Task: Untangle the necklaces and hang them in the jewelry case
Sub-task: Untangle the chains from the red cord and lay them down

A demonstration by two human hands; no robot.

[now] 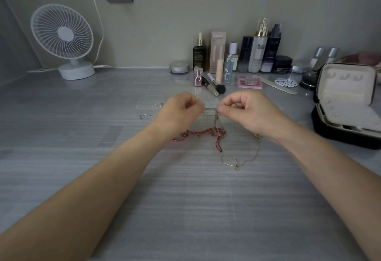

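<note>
Silver chain (210,111) runs taut between the two hands, raised just above the grey counter (185,209). The left hand (179,114) has its fingers (192,104) curled, pinching one end of that stretch. The right hand (247,112) pinches the other end between thumb and curled fingers (226,107). From the right hand's pinch, strands drop to a tangle with a red cord (203,132), which lies on the counter below both hands. A thin gold chain (245,157) trails from near the right wrist toward the viewer and ends in a small loop. More silver links (147,115) lie left of the left hand. The case (346,104) stands open at the far right, well apart from the tangle, its lid upright. A white fan (61,40) and a row of bottles (255,52) stand along the wall.
</note>
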